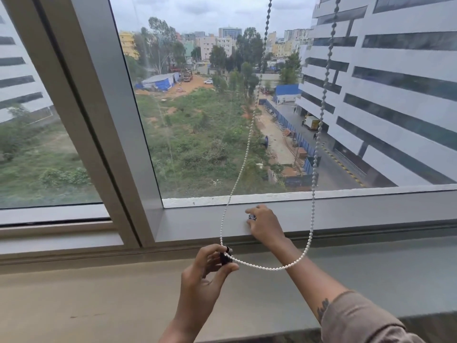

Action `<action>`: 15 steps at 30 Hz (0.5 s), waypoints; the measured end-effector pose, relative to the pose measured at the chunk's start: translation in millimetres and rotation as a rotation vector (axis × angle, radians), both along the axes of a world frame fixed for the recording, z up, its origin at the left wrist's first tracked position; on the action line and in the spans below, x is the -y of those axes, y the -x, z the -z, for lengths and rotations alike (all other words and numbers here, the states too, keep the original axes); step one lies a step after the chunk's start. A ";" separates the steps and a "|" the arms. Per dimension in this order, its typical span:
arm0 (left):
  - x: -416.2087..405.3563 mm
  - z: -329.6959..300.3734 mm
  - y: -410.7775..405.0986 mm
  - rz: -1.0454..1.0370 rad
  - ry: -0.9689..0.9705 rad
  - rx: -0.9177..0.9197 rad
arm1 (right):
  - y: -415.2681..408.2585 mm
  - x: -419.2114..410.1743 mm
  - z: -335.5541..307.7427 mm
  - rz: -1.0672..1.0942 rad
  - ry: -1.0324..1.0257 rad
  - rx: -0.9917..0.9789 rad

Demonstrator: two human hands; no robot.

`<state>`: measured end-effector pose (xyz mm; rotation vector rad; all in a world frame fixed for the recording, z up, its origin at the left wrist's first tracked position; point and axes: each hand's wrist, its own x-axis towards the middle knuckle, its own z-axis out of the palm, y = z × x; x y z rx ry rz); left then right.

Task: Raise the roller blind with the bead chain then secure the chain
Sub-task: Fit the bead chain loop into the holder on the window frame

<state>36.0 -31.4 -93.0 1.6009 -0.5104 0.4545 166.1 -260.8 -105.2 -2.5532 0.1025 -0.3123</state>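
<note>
A white bead chain (249,134) hangs in a long loop in front of the window glass, both strands running out of the top of the frame. Its bottom curve drapes over my right forearm. My left hand (207,271) pinches the loop's left end together with a small black clip (225,256) near the sill. My right hand (265,225) rests on the lower window frame (197,224), fingers closed around a small dark round piece (251,216). The roller blind itself is out of view above.
A wide beige sill (99,293) runs below the window. A thick grey mullion (99,107) slants down at the left. Outside are a grassy lot and a tall white building at the right.
</note>
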 end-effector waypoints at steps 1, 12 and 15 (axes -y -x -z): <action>-0.6 -0.3 0.8 -0.001 -0.002 0.001 | -0.3 -0.3 1.3 0.003 0.006 0.001; -3.8 -2.1 -3.9 -0.013 0.005 -0.039 | 31.8 -4.8 -10.0 -0.020 -0.176 0.137; -1.8 -6.9 -7.0 -0.012 0.006 -0.030 | 57.9 -11.1 -36.0 -0.013 -0.427 0.160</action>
